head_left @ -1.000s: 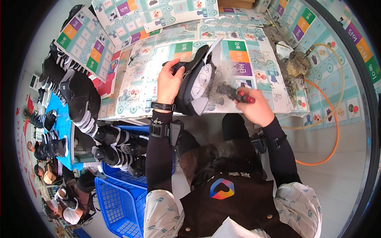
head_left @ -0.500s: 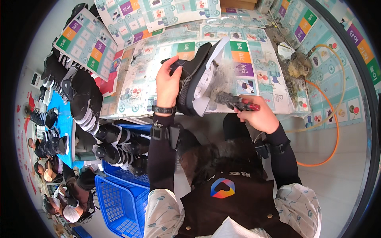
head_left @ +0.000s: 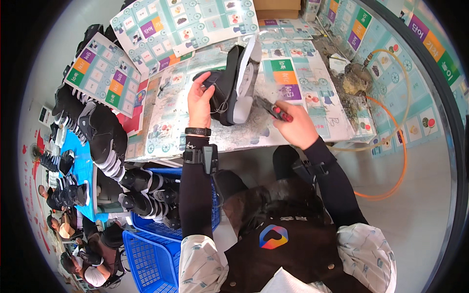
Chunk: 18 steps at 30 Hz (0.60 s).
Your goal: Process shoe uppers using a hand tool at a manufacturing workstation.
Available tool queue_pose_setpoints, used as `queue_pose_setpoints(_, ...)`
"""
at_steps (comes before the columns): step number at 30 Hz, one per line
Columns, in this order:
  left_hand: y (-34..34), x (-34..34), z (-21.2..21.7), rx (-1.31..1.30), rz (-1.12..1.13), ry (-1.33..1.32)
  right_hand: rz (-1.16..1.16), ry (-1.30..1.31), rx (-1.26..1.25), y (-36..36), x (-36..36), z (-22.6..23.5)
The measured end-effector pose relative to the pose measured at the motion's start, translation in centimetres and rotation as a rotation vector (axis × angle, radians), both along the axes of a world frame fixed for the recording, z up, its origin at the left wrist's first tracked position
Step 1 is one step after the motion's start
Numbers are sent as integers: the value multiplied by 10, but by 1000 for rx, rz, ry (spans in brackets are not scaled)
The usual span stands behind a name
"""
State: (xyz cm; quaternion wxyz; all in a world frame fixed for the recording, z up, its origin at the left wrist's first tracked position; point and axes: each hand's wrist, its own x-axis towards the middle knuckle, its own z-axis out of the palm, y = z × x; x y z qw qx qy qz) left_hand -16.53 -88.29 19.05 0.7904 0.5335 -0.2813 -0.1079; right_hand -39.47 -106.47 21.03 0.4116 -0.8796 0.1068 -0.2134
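My left hand [head_left: 199,106] is closed around a black shoe [head_left: 225,88], holding it tipped on its side so its pale grey-white sole faces right. A loop of thin cord or lace shows on the upper near my fingers. In my right hand [head_left: 300,129] is a dark, dirty brush [head_left: 266,106] with a red-and-black handle. Its head points up and left, close to the near end of the sole; I cannot tell whether it touches. Both hands are over a worktable [head_left: 195,144] covered in printed sheets with dark smears.
On the left, many black shoes [head_left: 105,127] are stacked in rows. Blue plastic baskets [head_left: 151,254] stand on the floor below. A crusty pot-like lump [head_left: 355,80], a yellowish hose [head_left: 409,88] and an orange hose [head_left: 406,161] are at right. Other people sit far left.
The shoe has turned more upright in my left hand. My right hand has drawn the brush left and up, nearer the sole's near end. The whole view has shifted slightly.
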Motion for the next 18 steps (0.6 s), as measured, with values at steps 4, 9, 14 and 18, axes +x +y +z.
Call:
queue_pose_setpoints(4, 3, -2, 7, 67, 23, -78, 16, 43, 37, 3, 2, 8)
queue_pose_setpoints(9, 18, 17, 9, 32, 3, 89, 100, 72, 134, -3, 6, -2)
queue_pose_setpoints(14, 4, 19, 11, 161, 194, 68, 87, 248, 145, -12, -1, 11)
queue_pose_setpoints(18, 2, 22, 14, 184, 223, 170, 154, 205, 116, -13, -2, -2)
